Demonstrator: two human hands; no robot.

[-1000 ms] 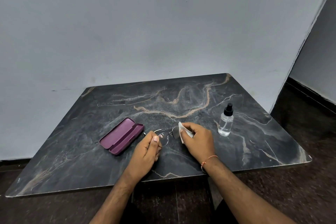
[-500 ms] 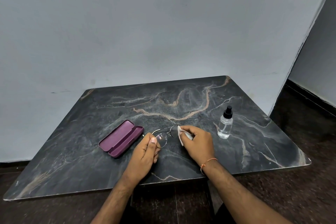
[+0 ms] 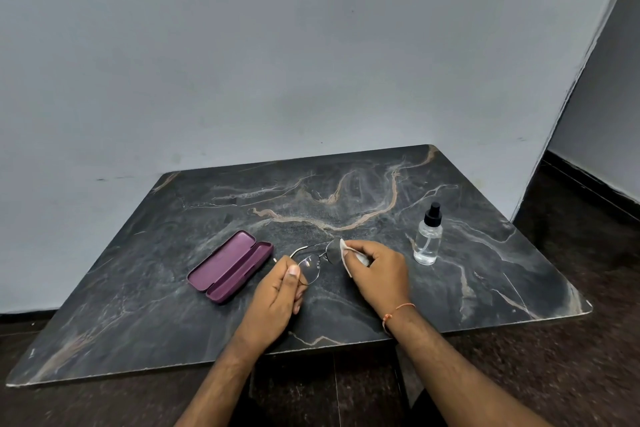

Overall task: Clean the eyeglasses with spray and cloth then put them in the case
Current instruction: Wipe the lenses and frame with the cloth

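Far part of the white cloth (image 3: 346,255) and one eyeglasses (image 3: 313,262) lens edge behind the right hand (image 3: 379,274).

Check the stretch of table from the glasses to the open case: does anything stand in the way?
Nothing visible does. The glasses, held by the left hand and wiped with the cloth in the right hand, are just right of the open case. The spray bottle stands on the far side.

Thin-framed eyeglasses (image 3: 313,262) against white cloth (image 3: 346,255), between open purple case (image 3: 230,267) and upright spray bottle (image 3: 428,241)
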